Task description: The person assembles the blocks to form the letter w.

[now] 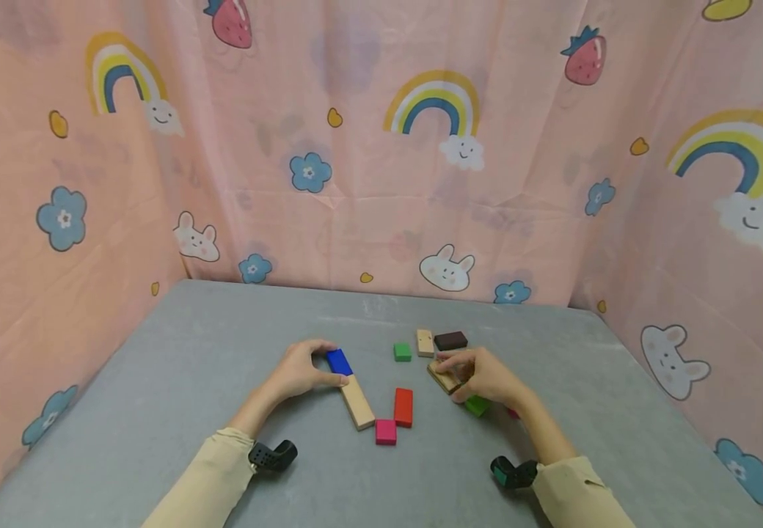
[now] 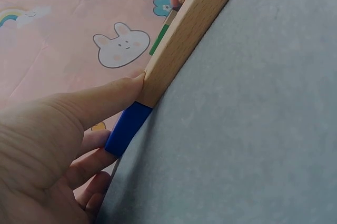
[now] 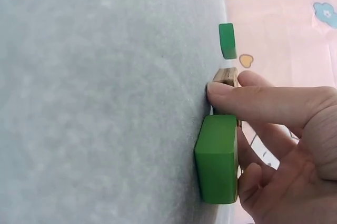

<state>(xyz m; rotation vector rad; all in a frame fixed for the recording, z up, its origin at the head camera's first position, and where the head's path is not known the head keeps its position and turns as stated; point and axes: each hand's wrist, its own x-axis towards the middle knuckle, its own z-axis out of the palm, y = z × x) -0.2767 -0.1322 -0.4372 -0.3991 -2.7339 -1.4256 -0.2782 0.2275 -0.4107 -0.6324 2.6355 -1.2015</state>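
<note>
The right hand partly hides a wooden block.

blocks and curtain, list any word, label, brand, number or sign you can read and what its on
None can be read in any view.
Blue block, long wooden block, larger green block: no lettering visible.
Curtain: only pictures, like rainbows and rabbits.
Small wooden block: specks too small to make out.
Wrist devices: too small to tell.

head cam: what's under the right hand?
Under the right hand: the wooden block it pinches, part of a green block, and a sliver of a reddish-pink piece. Their covered parts, and anything wholly beneath the hand, can't be seen.
</note>
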